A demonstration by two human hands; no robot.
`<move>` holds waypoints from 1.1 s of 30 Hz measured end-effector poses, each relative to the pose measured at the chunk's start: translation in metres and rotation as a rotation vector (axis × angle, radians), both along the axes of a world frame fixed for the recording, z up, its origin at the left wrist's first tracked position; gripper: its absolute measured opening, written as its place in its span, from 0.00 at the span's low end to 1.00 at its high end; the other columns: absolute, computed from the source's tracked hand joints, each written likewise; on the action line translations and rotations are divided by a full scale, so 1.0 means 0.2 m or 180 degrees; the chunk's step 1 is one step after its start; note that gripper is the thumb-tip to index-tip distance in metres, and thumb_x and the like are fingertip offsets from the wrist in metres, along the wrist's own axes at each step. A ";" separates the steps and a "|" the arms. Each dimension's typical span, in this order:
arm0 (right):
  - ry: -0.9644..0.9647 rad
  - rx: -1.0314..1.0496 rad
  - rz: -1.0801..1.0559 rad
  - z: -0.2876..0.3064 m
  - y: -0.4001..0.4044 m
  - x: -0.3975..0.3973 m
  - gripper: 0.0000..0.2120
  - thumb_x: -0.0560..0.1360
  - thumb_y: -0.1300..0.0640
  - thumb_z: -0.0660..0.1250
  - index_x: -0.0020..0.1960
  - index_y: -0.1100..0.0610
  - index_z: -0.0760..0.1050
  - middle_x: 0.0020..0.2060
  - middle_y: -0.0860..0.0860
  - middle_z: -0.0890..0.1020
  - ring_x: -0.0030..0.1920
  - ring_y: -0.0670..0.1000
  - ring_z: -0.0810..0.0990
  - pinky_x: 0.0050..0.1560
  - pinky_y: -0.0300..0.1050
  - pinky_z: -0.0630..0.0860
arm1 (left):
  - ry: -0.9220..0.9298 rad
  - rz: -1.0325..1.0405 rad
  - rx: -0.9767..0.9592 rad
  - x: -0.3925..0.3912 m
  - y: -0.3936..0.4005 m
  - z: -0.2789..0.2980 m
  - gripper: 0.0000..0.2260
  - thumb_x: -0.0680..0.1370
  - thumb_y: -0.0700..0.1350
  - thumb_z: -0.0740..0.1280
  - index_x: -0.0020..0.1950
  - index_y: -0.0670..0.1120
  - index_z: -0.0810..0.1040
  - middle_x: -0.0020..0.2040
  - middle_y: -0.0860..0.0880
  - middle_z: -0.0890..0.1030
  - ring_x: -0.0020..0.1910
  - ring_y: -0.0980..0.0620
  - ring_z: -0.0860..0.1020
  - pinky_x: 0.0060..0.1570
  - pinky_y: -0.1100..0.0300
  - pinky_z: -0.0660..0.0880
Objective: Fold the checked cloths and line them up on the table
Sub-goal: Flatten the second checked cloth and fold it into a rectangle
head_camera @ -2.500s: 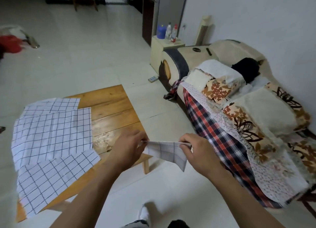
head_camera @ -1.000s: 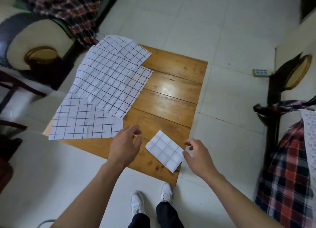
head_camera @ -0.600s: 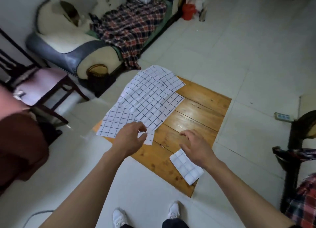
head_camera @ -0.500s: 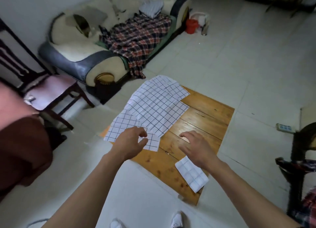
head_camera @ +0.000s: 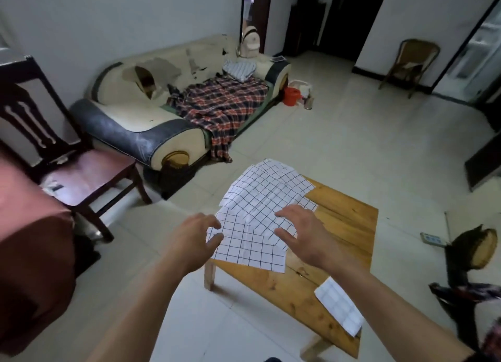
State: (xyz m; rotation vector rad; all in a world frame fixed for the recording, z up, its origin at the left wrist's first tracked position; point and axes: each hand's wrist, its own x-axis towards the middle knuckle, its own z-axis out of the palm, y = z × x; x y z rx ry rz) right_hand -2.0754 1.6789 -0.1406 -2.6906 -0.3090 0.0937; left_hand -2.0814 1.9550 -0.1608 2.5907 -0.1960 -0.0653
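Note:
Several unfolded white checked cloths [head_camera: 260,199] lie overlapping on the far left part of a low wooden table [head_camera: 344,226]. One small folded checked cloth [head_camera: 339,306] rests at the table's near right edge. My left hand [head_camera: 192,239] hovers at the left edge of the nearest flat cloth [head_camera: 252,250], fingers spread and curled, holding nothing. My right hand [head_camera: 301,234] hovers over the same pile, fingers apart, also holding nothing. Whether the fingertips touch the cloth I cannot tell.
A cream and grey sofa [head_camera: 151,117] with a plaid blanket [head_camera: 222,104] stands beyond the table. A dark wooden chair [head_camera: 67,169] is to the left, and a red-brown covered surface [head_camera: 27,253] at the near left. Another sofa's dark arm [head_camera: 471,250] is on the right. Tiled floor surrounds the table.
The folded cloth was put down at the table's near right edge and let go. Both hands have moved left over the unfolded pile; the left hand no longer pinches a cloth corner.

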 end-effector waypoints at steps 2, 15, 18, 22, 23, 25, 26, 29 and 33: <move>0.0049 -0.0049 0.0086 0.00 0.12 0.00 0.20 0.79 0.44 0.62 0.70 0.47 0.69 0.70 0.43 0.69 0.71 0.47 0.64 0.71 0.49 0.64 | 0.0047 -0.0018 -0.0032 -0.04 0.11 -0.03 0.07 0.78 0.56 0.65 0.55 0.59 0.75 0.51 0.59 0.74 0.53 0.56 0.73 0.54 0.57 0.71; -0.0042 -0.0089 0.0355 -0.15 0.81 0.71 0.21 0.79 0.41 0.60 0.69 0.47 0.71 0.70 0.46 0.70 0.69 0.49 0.67 0.68 0.48 0.66 | 0.0174 0.0135 0.0497 0.43 0.74 -0.02 0.13 0.79 0.58 0.62 0.63 0.59 0.71 0.58 0.60 0.73 0.57 0.57 0.71 0.56 0.59 0.71; -0.0061 -0.0092 0.0297 -0.15 0.94 0.94 0.24 0.77 0.39 0.57 0.68 0.49 0.71 0.67 0.47 0.72 0.66 0.50 0.70 0.65 0.51 0.69 | 0.0227 0.0025 0.0870 0.65 0.85 0.03 0.14 0.79 0.59 0.61 0.64 0.59 0.72 0.62 0.59 0.72 0.61 0.56 0.70 0.61 0.57 0.70; 0.0068 -0.0301 0.0443 -0.12 1.04 1.21 0.27 0.77 0.41 0.62 0.73 0.45 0.63 0.72 0.46 0.66 0.70 0.52 0.65 0.68 0.54 0.65 | 0.0191 -0.0041 0.1024 0.95 0.99 0.07 0.16 0.78 0.59 0.63 0.65 0.59 0.73 0.73 0.56 0.66 0.72 0.52 0.63 0.69 0.52 0.66; 0.0129 -0.0417 0.0461 -0.11 1.06 1.27 0.29 0.77 0.41 0.63 0.75 0.44 0.60 0.74 0.46 0.63 0.72 0.53 0.63 0.69 0.55 0.63 | 0.0153 -0.0053 0.1021 1.02 1.02 0.08 0.16 0.78 0.59 0.63 0.65 0.59 0.73 0.74 0.55 0.65 0.73 0.52 0.62 0.69 0.50 0.66; 0.0218 -0.0485 0.0393 -0.11 1.10 1.37 0.31 0.77 0.41 0.63 0.76 0.44 0.57 0.75 0.47 0.60 0.73 0.53 0.60 0.71 0.55 0.62 | 0.0120 -0.0081 0.0992 1.15 1.08 0.08 0.16 0.78 0.59 0.63 0.65 0.59 0.73 0.75 0.54 0.64 0.73 0.51 0.61 0.70 0.49 0.66; 0.0235 -0.0450 0.0346 -0.10 1.12 1.42 0.31 0.77 0.42 0.63 0.76 0.44 0.57 0.76 0.47 0.60 0.74 0.53 0.60 0.71 0.55 0.62 | 0.0118 -0.0089 0.0951 1.20 1.10 0.07 0.16 0.78 0.59 0.63 0.65 0.59 0.73 0.75 0.54 0.63 0.73 0.51 0.61 0.70 0.49 0.66; 0.0309 -0.0406 0.0191 -0.11 1.19 1.57 0.30 0.77 0.42 0.63 0.76 0.45 0.59 0.75 0.47 0.61 0.74 0.52 0.60 0.70 0.53 0.62 | 0.0170 -0.0130 0.0857 1.39 1.19 0.03 0.16 0.78 0.60 0.62 0.64 0.60 0.73 0.75 0.56 0.63 0.72 0.52 0.62 0.69 0.48 0.67; 0.0353 -0.0495 -0.0083 -0.15 1.31 1.78 0.30 0.76 0.43 0.64 0.76 0.46 0.60 0.74 0.46 0.63 0.72 0.52 0.63 0.70 0.51 0.63 | 0.0146 -0.0324 0.0780 1.70 1.28 -0.04 0.16 0.78 0.59 0.63 0.65 0.59 0.72 0.75 0.55 0.64 0.71 0.51 0.63 0.68 0.49 0.67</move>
